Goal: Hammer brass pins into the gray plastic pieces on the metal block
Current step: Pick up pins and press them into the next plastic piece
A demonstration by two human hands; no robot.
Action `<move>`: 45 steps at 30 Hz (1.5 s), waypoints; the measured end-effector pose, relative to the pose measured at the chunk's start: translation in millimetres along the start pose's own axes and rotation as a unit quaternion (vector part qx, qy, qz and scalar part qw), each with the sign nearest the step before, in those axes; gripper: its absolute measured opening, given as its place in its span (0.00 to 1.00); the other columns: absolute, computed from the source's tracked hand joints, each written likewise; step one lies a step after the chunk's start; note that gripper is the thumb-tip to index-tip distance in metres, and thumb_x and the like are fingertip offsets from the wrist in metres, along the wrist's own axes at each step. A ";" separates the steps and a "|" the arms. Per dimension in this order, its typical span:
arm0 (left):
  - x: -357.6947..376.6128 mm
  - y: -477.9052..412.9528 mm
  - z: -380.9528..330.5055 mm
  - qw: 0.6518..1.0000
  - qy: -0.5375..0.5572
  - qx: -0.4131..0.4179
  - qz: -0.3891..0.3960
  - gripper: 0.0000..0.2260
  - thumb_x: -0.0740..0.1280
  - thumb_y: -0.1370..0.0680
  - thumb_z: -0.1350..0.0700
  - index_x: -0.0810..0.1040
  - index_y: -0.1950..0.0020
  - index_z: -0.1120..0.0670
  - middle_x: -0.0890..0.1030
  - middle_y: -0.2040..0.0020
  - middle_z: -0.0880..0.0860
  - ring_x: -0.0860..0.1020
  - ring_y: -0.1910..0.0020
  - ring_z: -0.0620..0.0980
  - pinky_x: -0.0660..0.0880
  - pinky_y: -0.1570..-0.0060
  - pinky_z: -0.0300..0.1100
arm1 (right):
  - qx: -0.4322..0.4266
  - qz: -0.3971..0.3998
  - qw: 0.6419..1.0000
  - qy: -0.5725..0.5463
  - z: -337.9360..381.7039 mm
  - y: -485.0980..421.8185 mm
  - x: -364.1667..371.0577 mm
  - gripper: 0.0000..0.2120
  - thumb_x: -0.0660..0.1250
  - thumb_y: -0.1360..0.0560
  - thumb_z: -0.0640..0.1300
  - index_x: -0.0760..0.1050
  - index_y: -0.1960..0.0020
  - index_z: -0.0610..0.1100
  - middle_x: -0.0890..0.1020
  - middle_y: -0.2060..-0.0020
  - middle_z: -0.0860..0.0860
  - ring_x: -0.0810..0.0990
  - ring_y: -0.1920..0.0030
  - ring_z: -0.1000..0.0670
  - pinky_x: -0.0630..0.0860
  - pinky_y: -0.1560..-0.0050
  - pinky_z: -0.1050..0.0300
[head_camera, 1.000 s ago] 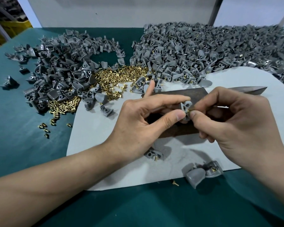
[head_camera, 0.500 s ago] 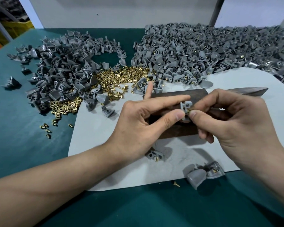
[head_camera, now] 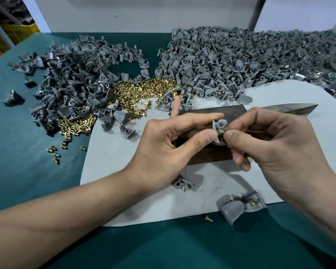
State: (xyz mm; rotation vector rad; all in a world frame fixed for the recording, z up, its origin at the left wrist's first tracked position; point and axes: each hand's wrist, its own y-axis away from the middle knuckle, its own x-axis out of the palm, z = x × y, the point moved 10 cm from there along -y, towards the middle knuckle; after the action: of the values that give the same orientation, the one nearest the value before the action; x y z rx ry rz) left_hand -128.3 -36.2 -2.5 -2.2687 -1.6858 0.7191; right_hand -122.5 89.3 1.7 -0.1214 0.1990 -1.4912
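My left hand pinches a small gray plastic piece between thumb and fingers, just above the dark metal block. My right hand pinches a brass pin at a hole in that piece. Most of the block is hidden under both hands. A heap of loose brass pins lies at the back left of the block. A dark metal tool pokes out behind my right hand; its handle is hidden.
Two large piles of gray pieces lie at the back: one on the left, one on the right. A pale mat covers the green table. Loose gray pieces and a stray pin sit near the mat's front edge.
Both hands stay on the gray piece above the block. The brass pin now shows between my right fingertips and the piece. The view has shifted slightly.
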 end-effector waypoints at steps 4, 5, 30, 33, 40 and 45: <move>0.9 0.4 -1.0 1.000 0.005 0.001 0.003 0.13 0.68 0.25 0.61 0.76 0.41 0.54 0.83 0.48 0.45 0.82 0.51 0.38 0.45 0.23 0.53 | -0.023 -0.019 0.999 0.036 6.1 3.1 -2.3 0.07 0.71 0.33 0.34 0.77 0.67 0.40 0.76 0.79 0.47 0.73 0.81 0.53 0.69 0.79 0.66; 1.1 0.5 -0.8 1.000 0.007 0.001 0.002 0.13 0.69 0.25 0.62 0.76 0.41 0.53 0.83 0.49 0.45 0.82 0.51 0.38 0.45 0.23 0.52 | -0.029 -0.022 0.998 0.047 8.0 3.7 -2.2 0.06 0.72 0.33 0.35 0.77 0.67 0.41 0.77 0.79 0.48 0.73 0.81 0.53 0.69 0.79 0.66; -1.5 1.9 -1.7 1.000 0.015 0.024 -0.002 0.11 0.70 0.25 0.61 0.77 0.44 0.55 0.84 0.52 0.49 0.83 0.53 0.40 0.48 0.23 0.48 | 0.004 0.025 0.999 0.030 -2.2 -1.5 0.9 0.06 0.71 0.38 0.43 0.77 0.67 0.40 0.77 0.78 0.43 0.73 0.80 0.51 0.69 0.77 0.66; -1.3 1.6 -3.9 0.999 0.039 0.036 -0.004 0.12 0.68 0.25 0.64 0.77 0.43 0.59 0.84 0.54 0.49 0.82 0.53 0.39 0.63 0.35 0.26 | 0.006 0.041 0.999 0.013 -0.9 -2.5 1.7 0.08 0.72 0.38 0.45 0.79 0.65 0.40 0.78 0.77 0.45 0.74 0.78 0.51 0.71 0.76 0.65; -3.6 1.7 2.1 0.997 0.079 0.003 -0.013 0.08 0.68 0.25 0.64 0.77 0.45 0.62 0.85 0.52 0.56 0.84 0.52 0.48 0.70 0.44 0.25 | -0.032 -0.060 0.961 0.266 25.5 -13.2 -69.7 0.12 0.70 0.34 0.62 0.80 0.61 0.55 0.80 0.73 0.54 0.75 0.77 0.54 0.73 0.73 0.63; -1.7 4.2 1.8 0.998 0.067 0.000 0.000 0.07 0.69 0.24 0.62 0.76 0.47 0.58 0.84 0.47 0.54 0.83 0.47 0.48 0.76 0.40 0.45 | 0.156 -0.052 0.809 0.564 -14.1 -14.8 -137.2 0.40 0.60 0.60 0.85 0.76 0.65 0.53 0.78 0.77 0.50 0.79 0.72 0.43 0.80 0.68 0.45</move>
State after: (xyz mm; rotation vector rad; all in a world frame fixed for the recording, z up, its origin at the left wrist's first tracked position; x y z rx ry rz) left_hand -126.2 -39.3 -5.5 -2.2612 -1.6238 0.5535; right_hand -149.1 225.4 -1.2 1.0735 0.9029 -1.5181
